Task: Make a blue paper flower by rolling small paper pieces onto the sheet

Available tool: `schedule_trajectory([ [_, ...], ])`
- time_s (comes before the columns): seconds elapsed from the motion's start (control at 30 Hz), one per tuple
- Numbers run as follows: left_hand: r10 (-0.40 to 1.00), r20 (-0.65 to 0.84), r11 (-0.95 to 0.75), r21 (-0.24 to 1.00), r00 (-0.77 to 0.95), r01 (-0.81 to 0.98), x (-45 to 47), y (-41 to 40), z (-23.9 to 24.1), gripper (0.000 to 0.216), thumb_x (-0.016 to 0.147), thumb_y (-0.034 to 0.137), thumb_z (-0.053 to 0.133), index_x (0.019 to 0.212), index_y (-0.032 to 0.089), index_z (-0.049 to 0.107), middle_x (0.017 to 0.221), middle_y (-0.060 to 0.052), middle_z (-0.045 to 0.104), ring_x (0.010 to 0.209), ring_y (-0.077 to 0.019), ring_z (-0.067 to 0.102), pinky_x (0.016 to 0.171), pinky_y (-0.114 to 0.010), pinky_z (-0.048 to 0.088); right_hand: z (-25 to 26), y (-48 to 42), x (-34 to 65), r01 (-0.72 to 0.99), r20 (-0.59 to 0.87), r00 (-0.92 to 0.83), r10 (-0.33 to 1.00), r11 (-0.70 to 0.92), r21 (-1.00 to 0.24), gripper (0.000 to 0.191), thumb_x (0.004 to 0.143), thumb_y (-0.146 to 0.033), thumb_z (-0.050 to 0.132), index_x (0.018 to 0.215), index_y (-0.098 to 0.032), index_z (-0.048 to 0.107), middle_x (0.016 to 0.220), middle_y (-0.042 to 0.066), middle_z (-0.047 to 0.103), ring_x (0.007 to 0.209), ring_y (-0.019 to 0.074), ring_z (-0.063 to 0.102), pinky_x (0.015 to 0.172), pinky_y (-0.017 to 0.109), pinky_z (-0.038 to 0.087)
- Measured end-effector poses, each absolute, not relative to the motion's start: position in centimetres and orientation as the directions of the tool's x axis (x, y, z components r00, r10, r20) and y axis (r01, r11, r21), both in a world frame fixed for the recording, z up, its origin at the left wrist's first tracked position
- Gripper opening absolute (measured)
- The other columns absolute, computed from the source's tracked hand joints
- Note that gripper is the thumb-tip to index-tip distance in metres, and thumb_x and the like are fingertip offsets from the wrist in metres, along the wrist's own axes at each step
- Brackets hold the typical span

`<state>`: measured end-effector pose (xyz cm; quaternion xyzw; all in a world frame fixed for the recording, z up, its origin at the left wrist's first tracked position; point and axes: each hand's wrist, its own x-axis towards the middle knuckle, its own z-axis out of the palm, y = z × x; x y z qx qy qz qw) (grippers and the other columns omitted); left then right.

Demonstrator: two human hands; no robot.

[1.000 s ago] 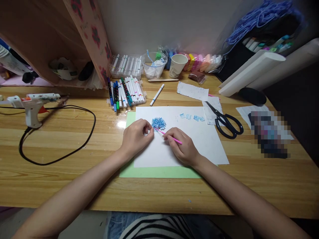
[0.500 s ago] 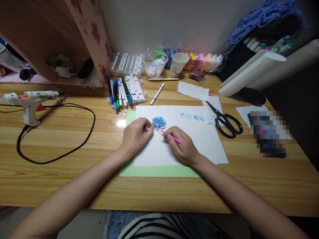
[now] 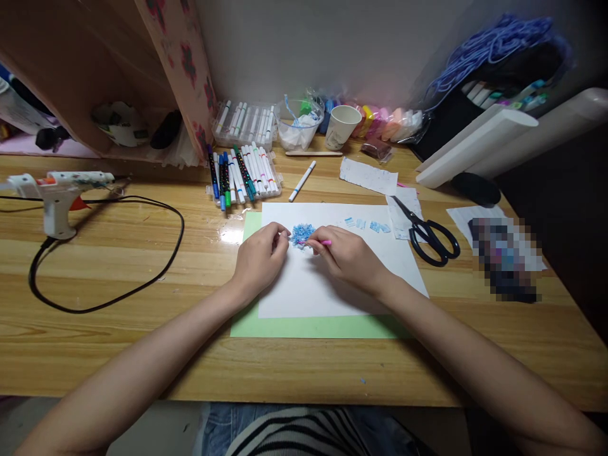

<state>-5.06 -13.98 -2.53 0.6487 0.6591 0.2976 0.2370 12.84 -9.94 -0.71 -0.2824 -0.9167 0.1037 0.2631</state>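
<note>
A round cluster of crumpled blue and white paper bits [image 3: 302,233] lies on a white sheet [image 3: 294,294], which rests on a green sheet [image 3: 313,327]. My right hand [image 3: 351,258] grips a thin pink stick [image 3: 325,242] like a pen, its tip at the cluster's lower edge. Just left of the cluster is my left hand [image 3: 261,259], thumb and forefinger pinched together; whatever is between them is too small to make out. Several small blue-streaked paper pieces [image 3: 361,224] lie in a row farther right on the white sheet.
Black-handled scissors [image 3: 433,242] and paper strips [image 3: 368,175] lie to the right. Markers [image 3: 242,174], a plastic bowl [image 3: 298,130] and a paper cup [image 3: 341,126] stand at the back. At left, a glue gun [image 3: 59,199] trails a looped black cord [image 3: 178,237].
My right hand has moved up and left with the pink stick, which now lies flatter against the cluster. My left hand has drawn slightly away to the left, still pinched.
</note>
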Motion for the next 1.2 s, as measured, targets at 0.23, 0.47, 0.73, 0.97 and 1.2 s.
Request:
schedule_trajectory([
  [0.23, 0.996, 0.074, -0.018, 0.676, -0.044, 0.737, -5.0, -14.1, -2.4, 0.021, 0.091, 0.027, 0.039, 0.086, 0.02, 0.059, 0.078, -0.002, 0.065, 0.069, -0.0154, 0.054, 0.061, -0.027, 0.033, -1.0, -8.7, 11.3, 0.513, 0.508, -0.642, 0.575, 0.814, -0.273, 0.034, 0.096, -0.037, 0.04, 0.071, -0.018, 0.055, 0.06, 0.003, 0.062, 0.056, 0.0138, 0.054, 0.056, 0.025, 0.039],
  [0.47, 0.996, 0.091, -0.053, 0.67, -0.011, 0.74, -5.0, -14.1, -2.5, 0.011, 0.084, 0.03, 0.052, 0.082, 0.02, 0.056, 0.067, 0.002, 0.057, 0.063, -0.013, 0.051, 0.057, -0.025, 0.031, -1.5, -8.5, 10.7, 0.511, 0.579, -0.533, 0.617, 0.78, -0.361, 0.039, 0.093, -0.043, 0.047, 0.063, -0.018, 0.054, 0.054, 0.001, 0.06, 0.05, 0.0112, 0.052, 0.052, 0.024, 0.037],
  [0.73, 0.997, 0.082, -0.065, 0.636, 0.017, 0.769, -4.9, -14.3, -2.5, 0.013, 0.079, 0.033, 0.059, 0.085, 0.022, 0.057, 0.071, 0.003, 0.06, 0.065, -0.0135, 0.053, 0.057, -0.025, 0.033, -1.5, -9.2, 11.0, 0.49, 0.59, -0.451, 0.669, 0.739, -0.462, 0.033, 0.092, -0.038, 0.051, 0.065, -0.019, 0.055, 0.06, 0.001, 0.063, 0.054, 0.012, 0.055, 0.054, 0.025, 0.04],
  [0.97, 0.996, 0.083, -0.065, 0.632, 0.016, 0.772, -4.9, -14.2, -2.5, 0.012, 0.081, 0.033, 0.057, 0.084, 0.022, 0.057, 0.071, 0.002, 0.06, 0.066, -0.0134, 0.054, 0.057, -0.025, 0.033, -1.5, -9.7, 11.7, 0.477, 0.631, -0.461, 0.625, 0.773, -0.418, 0.027, 0.091, -0.034, 0.053, 0.069, -0.019, 0.057, 0.058, 0.001, 0.061, 0.053, 0.0124, 0.054, 0.055, 0.025, 0.042],
  [1.2, 0.997, 0.077, -0.065, 0.634, 0.021, 0.77, -4.9, -14.3, -2.4, 0.011, 0.081, 0.031, 0.057, 0.083, 0.021, 0.057, 0.07, 0.003, 0.059, 0.065, -0.013, 0.053, 0.057, -0.025, 0.032, -2.1, -9.5, 11.6, 0.445, 0.665, -0.462, 0.587, 0.802, -0.398, 0.026, 0.092, -0.033, 0.051, 0.073, -0.02, 0.061, 0.061, 0.001, 0.064, 0.055, 0.0127, 0.057, 0.055, 0.026, 0.042],
])
